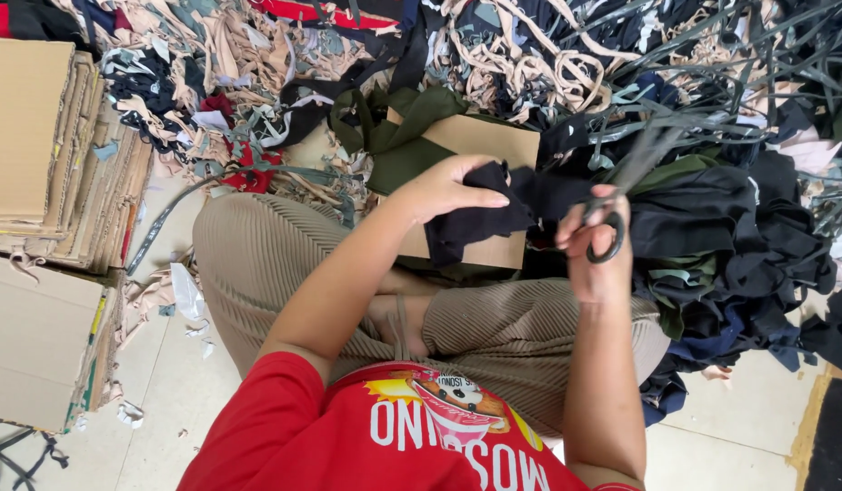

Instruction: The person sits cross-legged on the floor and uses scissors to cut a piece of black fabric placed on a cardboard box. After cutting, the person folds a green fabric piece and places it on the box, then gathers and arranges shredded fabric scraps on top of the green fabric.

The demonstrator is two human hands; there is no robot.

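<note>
Far out from my left hand, flattened cardboard boxes [39,145] sit stacked on the floor. My left hand [444,188] curls over a piece of black fabric [480,214], thumb pinching it against a brown cardboard sheet [480,141] just beyond. Beside it, my right hand [596,245] grips black-handled scissors [612,214], fingers through the loop, blades blurred. Past that hand lies a heap of dark garments [730,236].

Bright, even daylight fills the view; shadows stay soft. The scissors [621,195] at three o'clock smear with motion blur. Edges bow slightly; the rest reads sharp.
</note>
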